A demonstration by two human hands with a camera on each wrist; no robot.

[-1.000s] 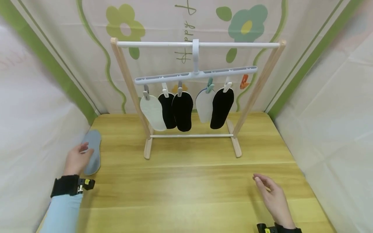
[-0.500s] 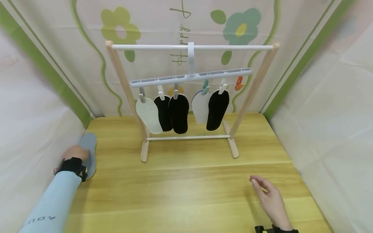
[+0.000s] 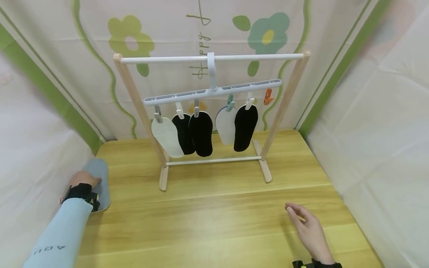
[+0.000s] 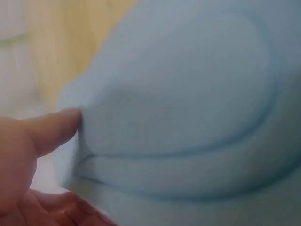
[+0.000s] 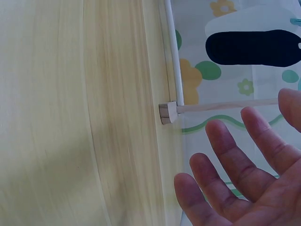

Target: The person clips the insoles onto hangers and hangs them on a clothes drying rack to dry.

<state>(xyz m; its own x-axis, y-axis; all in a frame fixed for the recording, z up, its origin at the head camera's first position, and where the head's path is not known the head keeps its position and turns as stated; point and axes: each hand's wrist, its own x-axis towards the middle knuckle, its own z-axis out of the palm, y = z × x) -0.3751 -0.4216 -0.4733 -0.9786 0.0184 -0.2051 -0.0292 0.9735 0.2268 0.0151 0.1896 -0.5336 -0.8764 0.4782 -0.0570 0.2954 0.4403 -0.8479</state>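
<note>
At the table's left edge, a grey-blue insole (image 3: 103, 182) is in my left hand (image 3: 81, 178). In the left wrist view the thumb (image 4: 54, 129) lies on the top face of the insole, with the curled fingers under its edge. The insole fills most of that view, blurred, with darker curved lines across it. Over the right side of the table hovers my right hand (image 3: 310, 227), holding nothing. Its fingers (image 5: 235, 157) look relaxed and spread in the right wrist view, with the rack's foot (image 5: 168, 113) beyond them.
A wooden rack (image 3: 288, 100) with white bars stands at the back. From its upper bar hangs a tilted white clip hanger (image 3: 181, 96), bearing white insoles (image 3: 167, 137) and black insoles (image 3: 200, 134). An orange clip (image 3: 268, 97) at its right end holds nothing. Fabric walls (image 3: 375, 130) enclose the table.
My left hand has come down over the grey-blue insole and taken hold of it. The right hand has stayed in the same pose. The head view has shifted slightly, moving the rack leftward in the picture.
</note>
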